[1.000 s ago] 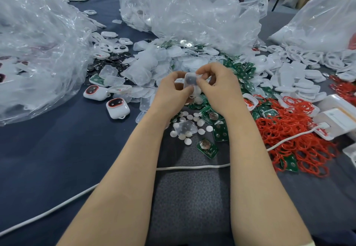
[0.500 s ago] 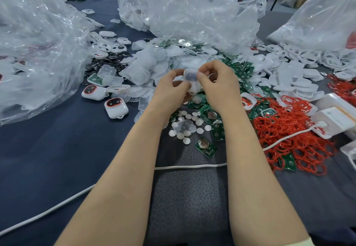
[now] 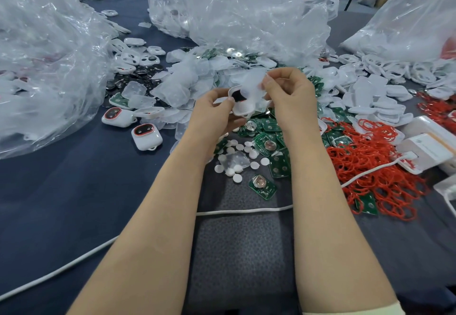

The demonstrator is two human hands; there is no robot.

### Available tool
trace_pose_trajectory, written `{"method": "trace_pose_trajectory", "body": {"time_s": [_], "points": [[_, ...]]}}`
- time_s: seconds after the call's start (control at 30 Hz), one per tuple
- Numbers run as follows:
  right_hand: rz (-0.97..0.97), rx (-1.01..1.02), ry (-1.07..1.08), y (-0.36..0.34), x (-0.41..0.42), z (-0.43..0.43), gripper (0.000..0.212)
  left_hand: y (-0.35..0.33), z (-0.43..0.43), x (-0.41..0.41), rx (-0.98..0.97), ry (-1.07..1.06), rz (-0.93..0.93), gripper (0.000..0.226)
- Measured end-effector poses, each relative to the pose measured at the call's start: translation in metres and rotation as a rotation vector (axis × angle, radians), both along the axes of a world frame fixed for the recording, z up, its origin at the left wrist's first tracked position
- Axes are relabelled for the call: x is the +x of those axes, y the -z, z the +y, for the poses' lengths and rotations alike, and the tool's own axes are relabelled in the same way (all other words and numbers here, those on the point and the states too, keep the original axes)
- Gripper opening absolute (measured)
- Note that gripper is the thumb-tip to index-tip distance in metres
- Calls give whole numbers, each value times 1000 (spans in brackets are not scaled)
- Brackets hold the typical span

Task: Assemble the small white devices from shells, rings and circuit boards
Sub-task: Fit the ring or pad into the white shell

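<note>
Above the middle of the table [image 3: 54, 191], the left hand [image 3: 214, 113] grips a small white device [image 3: 240, 107] by its rounded edge, with the dark oval window and its red rim facing up. The right hand [image 3: 288, 97] pinches a thin clear cover [image 3: 250, 84] between thumb and fingertip, just over the far side of the device; I cannot tell whether the two touch. The device looks light and stiff, with a smooth moulded shell that could slip, so the sides are the place to hold it, away from the window. The clear cover seems flimsy and bendy, best taken by one corner. Two finished devices [image 3: 146, 137] lie to the left, near a crumpled plastic bag [image 3: 49, 68]. Green circuit boards [image 3: 262, 186] and small white discs [image 3: 237, 178] lie scattered nearer than the hands. A heap of red rings [image 3: 370, 166] lies to the right, and a white cable [image 3: 246, 210] runs across the near side.
</note>
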State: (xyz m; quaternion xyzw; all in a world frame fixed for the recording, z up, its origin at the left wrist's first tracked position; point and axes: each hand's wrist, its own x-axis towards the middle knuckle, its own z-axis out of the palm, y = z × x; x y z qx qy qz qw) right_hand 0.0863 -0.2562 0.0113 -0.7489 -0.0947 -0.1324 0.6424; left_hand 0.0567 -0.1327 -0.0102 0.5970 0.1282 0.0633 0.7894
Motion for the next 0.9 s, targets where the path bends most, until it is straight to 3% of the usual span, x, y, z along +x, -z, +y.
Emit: {"method": "trace_pose_trajectory", "body": {"time_s": [0.27, 0.53, 0.9], "points": [[-3, 34, -28, 0, -1, -1, 17, 3, 2, 2, 96, -12, 10, 16], [-13, -220, -60, 3, 1, 4, 14, 4, 2, 3, 108, 1, -22, 19], [-67, -352, -2, 10, 3, 9, 5, 5, 1, 3, 107, 22, -33, 19]]}}
